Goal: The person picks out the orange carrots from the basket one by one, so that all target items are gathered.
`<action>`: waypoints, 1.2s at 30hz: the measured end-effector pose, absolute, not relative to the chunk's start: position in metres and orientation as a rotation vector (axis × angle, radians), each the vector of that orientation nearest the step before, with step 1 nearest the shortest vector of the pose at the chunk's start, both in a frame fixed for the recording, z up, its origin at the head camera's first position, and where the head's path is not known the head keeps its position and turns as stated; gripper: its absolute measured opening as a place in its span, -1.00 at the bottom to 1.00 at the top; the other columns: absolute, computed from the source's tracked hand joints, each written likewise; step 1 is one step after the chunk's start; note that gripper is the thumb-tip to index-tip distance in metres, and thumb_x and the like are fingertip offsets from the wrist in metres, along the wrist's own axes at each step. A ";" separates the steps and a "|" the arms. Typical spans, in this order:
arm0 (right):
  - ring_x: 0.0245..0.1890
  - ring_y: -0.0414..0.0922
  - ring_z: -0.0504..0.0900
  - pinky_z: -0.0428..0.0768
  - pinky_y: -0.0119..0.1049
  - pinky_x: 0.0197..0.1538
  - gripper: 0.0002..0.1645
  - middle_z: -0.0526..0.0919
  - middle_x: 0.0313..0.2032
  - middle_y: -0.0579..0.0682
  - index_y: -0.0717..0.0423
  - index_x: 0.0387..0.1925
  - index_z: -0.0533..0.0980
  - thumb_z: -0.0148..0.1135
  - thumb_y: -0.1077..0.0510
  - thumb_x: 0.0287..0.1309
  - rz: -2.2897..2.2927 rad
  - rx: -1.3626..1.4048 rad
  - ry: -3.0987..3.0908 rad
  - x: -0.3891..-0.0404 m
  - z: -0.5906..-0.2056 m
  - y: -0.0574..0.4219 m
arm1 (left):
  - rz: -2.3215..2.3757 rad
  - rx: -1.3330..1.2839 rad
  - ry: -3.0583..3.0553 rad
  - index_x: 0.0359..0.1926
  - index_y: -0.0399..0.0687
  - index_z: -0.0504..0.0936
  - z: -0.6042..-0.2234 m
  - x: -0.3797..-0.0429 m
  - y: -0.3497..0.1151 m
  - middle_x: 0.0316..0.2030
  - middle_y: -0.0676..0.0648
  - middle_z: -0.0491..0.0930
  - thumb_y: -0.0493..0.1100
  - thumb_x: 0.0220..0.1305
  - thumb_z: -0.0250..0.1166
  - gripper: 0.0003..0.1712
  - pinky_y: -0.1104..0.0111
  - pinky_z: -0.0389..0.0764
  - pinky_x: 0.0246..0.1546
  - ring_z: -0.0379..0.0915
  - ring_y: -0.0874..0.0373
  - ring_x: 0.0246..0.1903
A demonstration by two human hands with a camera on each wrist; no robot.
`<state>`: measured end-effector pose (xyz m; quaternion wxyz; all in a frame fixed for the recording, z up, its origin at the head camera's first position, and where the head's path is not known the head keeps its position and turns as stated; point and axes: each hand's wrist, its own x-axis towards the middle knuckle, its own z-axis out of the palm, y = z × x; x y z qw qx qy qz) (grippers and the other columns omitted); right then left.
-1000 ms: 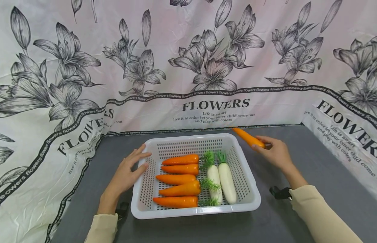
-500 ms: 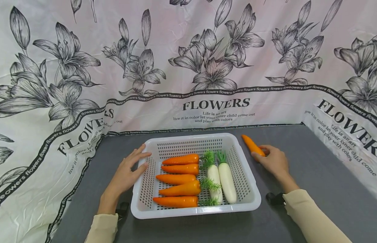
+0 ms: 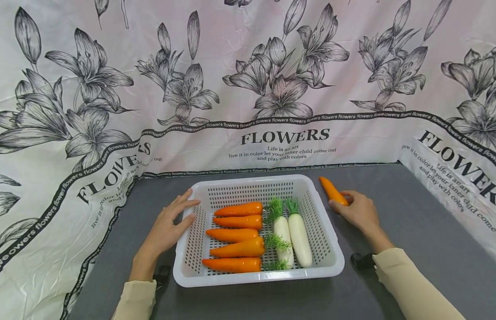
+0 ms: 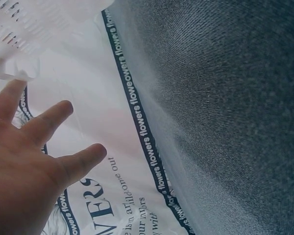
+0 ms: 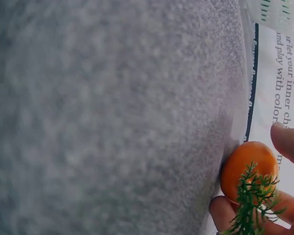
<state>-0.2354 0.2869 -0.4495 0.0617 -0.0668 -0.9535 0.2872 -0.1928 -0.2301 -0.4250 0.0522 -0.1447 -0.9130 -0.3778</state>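
A white perforated basket (image 3: 256, 278) holds several orange carrots (image 3: 236, 246) with feathery green tops, beside two white radishes (image 3: 300, 240). My left hand (image 3: 168, 226) rests on the basket's left rim with fingers spread; in the left wrist view, its extended fingers (image 4: 49, 122) show near the rim. To the right of the basket, another carrot (image 3: 333, 191) lies on the table, angled away from me. My right hand (image 3: 358, 211) is around its thick end. In the right wrist view, the thumb stands apart from this carrot, while other fingers lie along its opposite side.
The grey tabletop (image 3: 416, 213) extends around the basket. White cloth (image 3: 288, 146) with black flower prints and lettering hangs at the back and both sides. A black strap piece (image 3: 362, 261) shows at the right cuff.
My right hand has brought the carrot down and toward me onto the table right of the basket. The thumb has eased slightly away from it. My left hand has stayed at the rim.
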 end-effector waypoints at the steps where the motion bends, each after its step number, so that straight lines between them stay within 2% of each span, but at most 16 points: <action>1: -0.08 0.25 0.65 0.62 0.10 -0.09 -0.11 0.63 0.06 0.44 0.31 0.29 0.45 0.31 -0.29 0.23 0.867 -0.201 -2.888 -0.236 -0.449 0.287 | -1.147 -0.439 -2.777 0.34 0.12 0.55 -0.425 -0.193 -0.230 0.60 -0.05 0.12 -0.01 0.47 0.18 -0.53 -0.49 -0.24 0.42 -0.13 -0.31 0.59; 10: 0.01 0.30 0.62 0.57 0.15 -0.05 -0.05 0.61 0.12 0.44 0.31 0.36 0.39 0.27 -0.33 0.23 0.791 -0.188 -2.956 -0.234 -0.439 0.292 | -1.146 -0.439 -2.777 0.34 0.13 0.55 -0.427 -0.193 -0.230 0.60 -0.04 0.12 0.00 0.47 0.18 -0.53 -0.50 -0.24 0.41 -0.12 -0.31 0.59; 16: 0.10 0.36 0.55 0.37 0.30 0.07 -0.07 0.59 0.16 0.44 0.32 0.34 0.41 0.26 -0.32 0.25 0.733 -0.143 -2.923 -0.234 -0.429 0.293 | -1.141 -0.445 -2.778 0.35 0.13 0.54 -0.427 -0.194 -0.230 0.60 -0.03 0.11 0.00 0.47 0.18 -0.53 -0.49 -0.24 0.42 -0.12 -0.29 0.59; 23: 0.12 0.33 0.59 0.33 0.31 0.09 -0.15 0.58 0.23 0.36 0.24 0.36 0.43 0.26 -0.28 0.29 0.701 0.034 -2.827 -0.238 -0.387 0.278 | -1.145 -0.453 -2.773 0.35 0.13 0.54 -0.427 -0.195 -0.231 0.60 -0.02 0.11 0.00 0.47 0.19 -0.52 -0.49 -0.24 0.42 -0.12 -0.29 0.59; 27: 0.14 0.31 0.59 0.45 0.35 0.16 -0.17 0.57 0.26 0.31 0.18 0.37 0.44 0.27 -0.27 0.29 0.738 0.193 -2.831 -0.239 -0.359 0.259 | -1.147 -0.450 -2.778 0.35 0.13 0.54 -0.426 -0.195 -0.231 0.60 -0.01 0.11 0.00 0.48 0.18 -0.53 -0.49 -0.24 0.43 -0.13 -0.28 0.60; 30: 0.15 0.28 0.60 0.56 0.30 0.12 -0.22 0.57 0.27 0.29 0.17 0.36 0.45 0.30 -0.21 0.30 0.782 0.363 -2.851 -0.238 -0.344 0.242 | -1.157 -0.447 -2.776 0.35 0.13 0.54 -0.426 -0.195 -0.231 0.60 -0.01 0.11 -0.01 0.48 0.18 -0.53 -0.49 -0.25 0.42 -0.13 -0.28 0.60; 36: 0.10 0.18 0.64 0.61 0.19 0.13 -0.37 0.65 0.20 0.20 0.14 0.28 0.55 0.39 -0.05 0.26 0.826 0.742 -2.834 -0.234 -0.335 0.205 | -1.162 -0.440 -2.790 0.36 0.16 0.53 -0.427 -0.195 -0.232 0.61 0.00 0.09 0.01 0.48 0.18 -0.53 -0.48 -0.26 0.43 -0.14 -0.27 0.60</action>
